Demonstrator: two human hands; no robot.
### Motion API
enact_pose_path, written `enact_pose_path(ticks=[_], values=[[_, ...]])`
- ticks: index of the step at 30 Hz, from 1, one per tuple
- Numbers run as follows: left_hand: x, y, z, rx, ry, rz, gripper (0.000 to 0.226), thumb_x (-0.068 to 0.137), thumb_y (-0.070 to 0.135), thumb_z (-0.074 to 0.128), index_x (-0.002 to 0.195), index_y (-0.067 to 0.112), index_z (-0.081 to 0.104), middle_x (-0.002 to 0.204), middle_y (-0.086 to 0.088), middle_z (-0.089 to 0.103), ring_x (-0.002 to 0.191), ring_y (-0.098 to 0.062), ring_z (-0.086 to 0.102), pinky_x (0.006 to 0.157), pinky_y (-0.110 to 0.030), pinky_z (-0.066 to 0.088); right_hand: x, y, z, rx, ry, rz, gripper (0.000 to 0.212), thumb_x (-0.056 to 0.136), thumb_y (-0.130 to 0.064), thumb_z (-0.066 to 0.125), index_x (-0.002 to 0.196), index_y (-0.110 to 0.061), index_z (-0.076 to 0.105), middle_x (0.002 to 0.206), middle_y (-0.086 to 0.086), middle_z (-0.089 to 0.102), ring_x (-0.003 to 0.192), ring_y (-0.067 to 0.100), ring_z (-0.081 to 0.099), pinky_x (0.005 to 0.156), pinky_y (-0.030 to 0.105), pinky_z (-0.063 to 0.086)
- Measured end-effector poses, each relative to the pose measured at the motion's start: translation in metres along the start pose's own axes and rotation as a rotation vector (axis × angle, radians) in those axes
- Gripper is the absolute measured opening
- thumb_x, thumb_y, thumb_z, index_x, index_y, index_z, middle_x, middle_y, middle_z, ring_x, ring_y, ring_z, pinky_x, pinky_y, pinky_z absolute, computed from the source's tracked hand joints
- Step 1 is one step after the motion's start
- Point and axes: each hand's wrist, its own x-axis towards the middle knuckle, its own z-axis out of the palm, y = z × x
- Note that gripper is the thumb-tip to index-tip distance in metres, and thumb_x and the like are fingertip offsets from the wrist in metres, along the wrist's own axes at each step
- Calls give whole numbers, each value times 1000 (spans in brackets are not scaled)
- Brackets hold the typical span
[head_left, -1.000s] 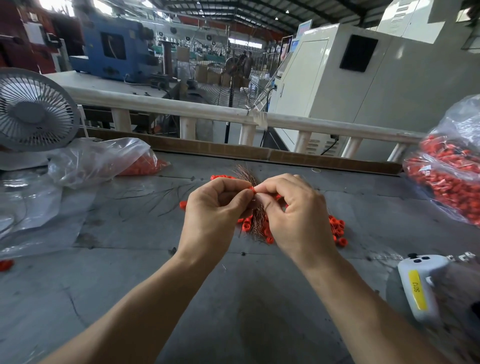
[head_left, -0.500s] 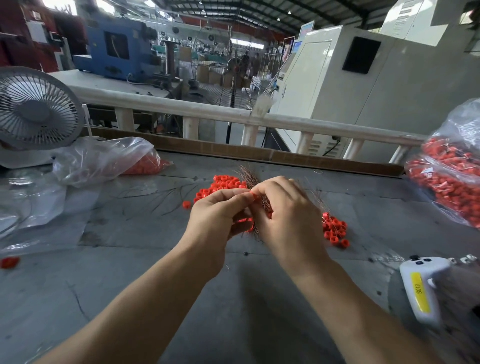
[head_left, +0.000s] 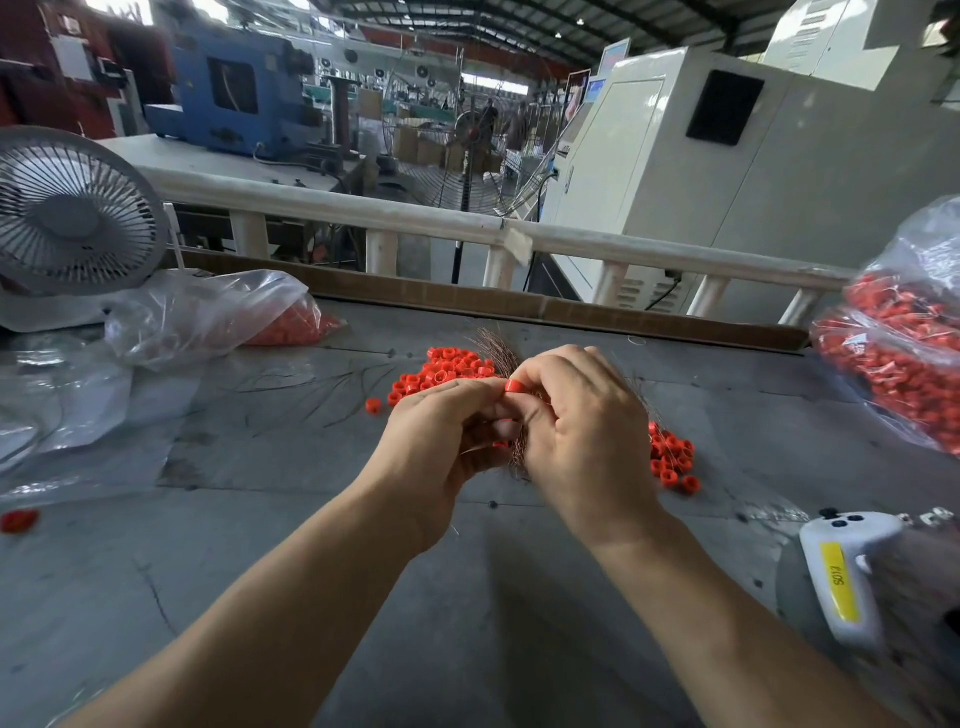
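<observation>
Head view. Both hands were raised just over the grey surface (head_left: 260, 571), fingers curled, knuckles nearly touching. The left hand (head_left: 441, 441) and the right hand (head_left: 582, 431) met at the fingertips, and together they pinched one red ring (head_left: 513, 386), which sat at the top of the gap between them. One bundle of copper wire (head_left: 497, 352) ran through that same gap. Its strands fanned out beyond the fingertips and showed again below them. Which hand bore the bundle could not be told.

Counts:
- One ring in the fingers.
- Two loose heaps of the same rings on the surface. The far heap (head_left: 447, 369) lay just beyond the left hand, and the side heap (head_left: 672, 462) lay just right of the right hand. Both held too many to count.
- One stray ring (head_left: 372, 406), near and left of the left knuckles.
- Two clear bags of rings. The left bag (head_left: 228, 317) lay well out to the left and the right bag (head_left: 904, 364) well out to the right.
- One white fan (head_left: 72, 218), beyond the left bag.
- One white controller (head_left: 852, 571) with a yellow label, beside the right forearm.
</observation>
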Motion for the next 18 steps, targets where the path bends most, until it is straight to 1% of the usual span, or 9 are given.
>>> enact_pose_path(ticks=[2,4,6,8,9,11,14,15,18], values=[[0,1,0,4,-6,12,13,96,16,63,92,4,67,78,-10,63,67,-17,61,63,-29,53,1,0,-1,11,-2,-17,4,86,-7,75,86,-8,70,87,2,68,85,25,60,75,38,51],[1,3,-1,-2,-11,35,12,97,15,62,97,4,67,78,-9,64,67,-17,61,62,-29,54,2,-1,-3,7,-25,-36,3,88,-11,74,88,-10,71,89,0,67,87,25,60,76,40,51],[3,4,-4,-16,-11,55,15,98,14,62,104,3,69,82,-9,64,69,-17,61,65,-30,54,4,-2,-5,-19,-45,-37,3,91,-16,74,93,-14,72,91,-1,65,88,24,60,72,40,52],[3,4,-6,-29,-10,66,20,99,13,63,111,-2,70,86,-11,65,72,-17,63,68,-30,56,3,-3,-6,-39,-65,-25,5,92,-19,74,97,-18,73,89,-3,62,81,20,61,65,37,53],[3,4,-7,-35,-11,68,22,99,12,63,113,-4,69,88,-12,66,74,-17,63,69,-31,56,3,-4,-7,-36,-77,-22,7,92,-19,74,99,-19,73,88,-4,62,79,18,61,64,38,54],[4,3,-8,-39,-12,72,24,98,13,64,113,-5,69,92,-15,66,78,-20,64,73,-33,56,2,-4,-7,-10,-96,-20,11,93,-20,73,104,-18,72,91,-4,65,82,18,64,68,40,55],[6,2,-8,-36,6,71,26,96,14,65,114,-5,69,97,-19,65,85,-26,62,77,-36,56,2,-3,-7,29,-120,-8,17,93,-23,74,109,-16,71,98,-4,68,89,16,65,74,34,55],[6,1,-8,-36,13,70,26,96,14,66,113,-6,70,97,-20,65,84,-26,62,77,-36,56,2,-2,-6,46,-129,-2,17,94,-23,75,109,-16,71,99,-4,67,90,14,64,75,32,55],[7,1,-9,-46,24,69,18,95,14,67,104,0,74,89,-16,65,74,-20,64,71,-33,58,0,-1,-3,100,-153,10,17,94,-20,76,110,-16,70,102,-5,67,91,10,63,77,21,52]])
